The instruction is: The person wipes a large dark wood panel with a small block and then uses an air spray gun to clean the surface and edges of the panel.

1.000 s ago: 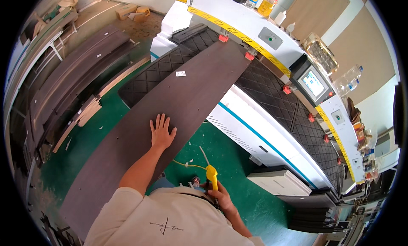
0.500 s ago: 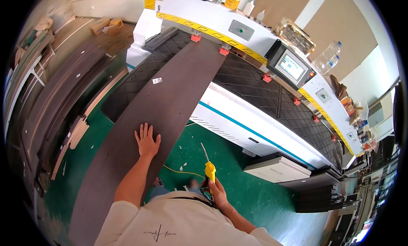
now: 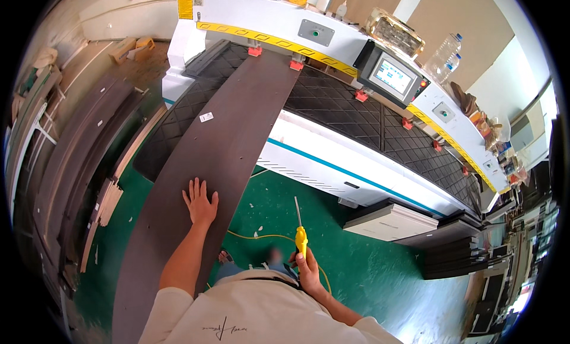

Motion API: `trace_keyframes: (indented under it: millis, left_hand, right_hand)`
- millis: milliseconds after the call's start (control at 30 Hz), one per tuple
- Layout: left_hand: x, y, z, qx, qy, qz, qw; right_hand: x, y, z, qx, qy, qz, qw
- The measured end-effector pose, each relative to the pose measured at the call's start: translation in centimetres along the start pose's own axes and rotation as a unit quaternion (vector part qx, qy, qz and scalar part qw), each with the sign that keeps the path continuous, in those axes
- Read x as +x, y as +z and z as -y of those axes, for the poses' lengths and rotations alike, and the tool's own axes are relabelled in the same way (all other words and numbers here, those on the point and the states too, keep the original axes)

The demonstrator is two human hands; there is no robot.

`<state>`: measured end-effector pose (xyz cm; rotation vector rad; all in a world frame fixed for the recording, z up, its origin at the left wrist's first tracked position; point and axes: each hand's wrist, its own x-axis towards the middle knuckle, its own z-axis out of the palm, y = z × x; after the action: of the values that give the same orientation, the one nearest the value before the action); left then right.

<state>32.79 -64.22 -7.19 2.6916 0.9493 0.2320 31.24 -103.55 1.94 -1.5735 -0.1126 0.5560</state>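
Note:
A long dark brown panel (image 3: pixel 234 115) stretches from beneath the white beam of a machine (image 3: pixel 261 16) down along my left side. My left hand (image 3: pixel 200 204) lies flat on it, fingers spread. A small white label (image 3: pixel 206 117) and several small holes show on the panel's face. In my right hand (image 3: pixel 307 271) is a yellow air blow gun (image 3: pixel 301 241), its thin metal nozzle pointing up and away from me. The gun is over the green floor, to the right of the panel and apart from it. My fingers wrap its handle and partly hide it.
Red clamps (image 3: pixel 254 51) hang under the beam over a black bed (image 3: pixel 332 103). A control screen (image 3: pixel 392 75) juts from the beam. A yellow hose (image 3: pixel 255 237) crosses the green floor. Stacked boards stand at left (image 3: pixel 77 142), white panels (image 3: pixel 389 223) at right.
The whole view has shifted, with the machine now further left. My right hand and the air blow gun have moved slightly right. My left hand still rests flat on the panel.

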Motion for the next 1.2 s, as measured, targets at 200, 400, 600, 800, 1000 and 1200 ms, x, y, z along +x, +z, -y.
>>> trace_keyframes:
  millis: [200,400,600,800,1000,1200]
  left_hand:
    - [0.1,0.2,0.0,0.009,0.003,0.002,1.0]
    - [0.0,0.3,0.1,0.005,0.005,0.002,1.0]
    - [0.1,0.4,0.1,0.003,0.007,-0.004,1.0]
    - [0.1,0.4,-0.1,0.014,0.006,-0.006,1.0]
    - [0.0,0.4,-0.1,-0.002,0.002,-0.005,1.0]
    - [0.0,0.4,-0.1,0.009,0.008,-0.008,1.0]
  right_hand:
    - [0.1,-0.1,-1.5,0.063,-0.004,0.0,0.998]
    - [-0.4,0.1,-1.1,0.087,-0.005,-0.009,0.996]
    - [-0.8,-0.2,-1.2,0.059,0.001,-0.036,0.998]
    - [-1.4,-0.5,-0.4,0.057,0.0,-0.005,0.998]
    - [-1.8,-0.7,0.4,0.048,-0.026,0.041,0.998]
    - [-1.6,-1.0,0.3,0.058,-0.009,0.035,0.998]
